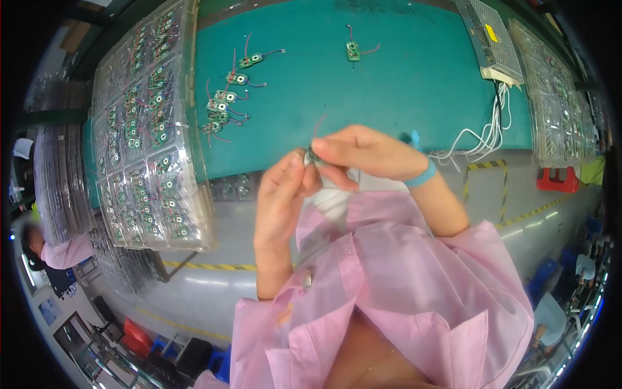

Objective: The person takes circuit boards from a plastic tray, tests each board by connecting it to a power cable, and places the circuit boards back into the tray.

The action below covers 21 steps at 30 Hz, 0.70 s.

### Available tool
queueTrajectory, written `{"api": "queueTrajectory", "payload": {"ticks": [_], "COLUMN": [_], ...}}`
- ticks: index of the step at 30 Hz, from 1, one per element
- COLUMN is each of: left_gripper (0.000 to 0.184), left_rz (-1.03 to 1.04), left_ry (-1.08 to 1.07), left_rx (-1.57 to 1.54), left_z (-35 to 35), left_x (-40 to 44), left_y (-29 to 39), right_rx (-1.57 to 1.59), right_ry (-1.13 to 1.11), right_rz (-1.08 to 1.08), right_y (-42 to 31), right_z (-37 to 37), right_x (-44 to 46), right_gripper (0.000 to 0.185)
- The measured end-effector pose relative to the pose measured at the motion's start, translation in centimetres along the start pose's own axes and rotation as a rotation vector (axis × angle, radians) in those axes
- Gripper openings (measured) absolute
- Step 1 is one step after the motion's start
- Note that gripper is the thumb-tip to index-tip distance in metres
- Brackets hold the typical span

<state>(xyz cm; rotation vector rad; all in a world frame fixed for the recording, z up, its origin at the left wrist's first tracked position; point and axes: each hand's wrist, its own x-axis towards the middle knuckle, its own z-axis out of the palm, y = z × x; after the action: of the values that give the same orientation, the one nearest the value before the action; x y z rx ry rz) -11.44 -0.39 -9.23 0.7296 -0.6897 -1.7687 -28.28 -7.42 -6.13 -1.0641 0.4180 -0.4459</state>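
Close to my body, just over the near edge of the green mat, both hands meet at a small circuit board. My left hand pinches it from one side. From the other side, my right hand has its thumb and forefinger closed on the board, with a blue band on that wrist. A thin red wire sticks up from the board, and fingers cover most of it. Several similar boards with wires lie in a row at the left of the mat. One more wired board lies alone farther back.
Clear trays of boards stand at the left, with another tray at the right. A metal power supply sits at the back right, its white cables hanging over the mat. A person in pink is at far left.
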Motion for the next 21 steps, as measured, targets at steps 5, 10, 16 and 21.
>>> {"api": "queueTrajectory", "payload": {"ticks": [5,10,16,21], "left_gripper": [0.023,0.025,0.027,0.025], "left_rz": [-0.060,-0.158,-0.036,0.132], "left_ry": [-0.064,-0.050,0.232,0.179], "left_rx": [-0.118,-0.275,-0.270,-0.237], "left_z": [-0.7,-1.0,-3.0,-3.9], "left_x": [-0.6,-2.1,-3.4,-2.9], "left_y": [0.5,0.8,-1.2,-0.8], "right_rx": [0.167,0.356,0.219,-1.645], "right_ry": [0.062,0.165,0.297,0.591], "right_rz": [-0.057,-0.032,-0.628,-0.368], "right_y": [1.6,1.9,-3.2,-1.4], "right_z": [1.7,3.5,-3.8,-1.9], "right_x": [-0.2,-0.6,-0.3,4.3], "right_gripper": [0.044,0.043,0.028,0.026]}}
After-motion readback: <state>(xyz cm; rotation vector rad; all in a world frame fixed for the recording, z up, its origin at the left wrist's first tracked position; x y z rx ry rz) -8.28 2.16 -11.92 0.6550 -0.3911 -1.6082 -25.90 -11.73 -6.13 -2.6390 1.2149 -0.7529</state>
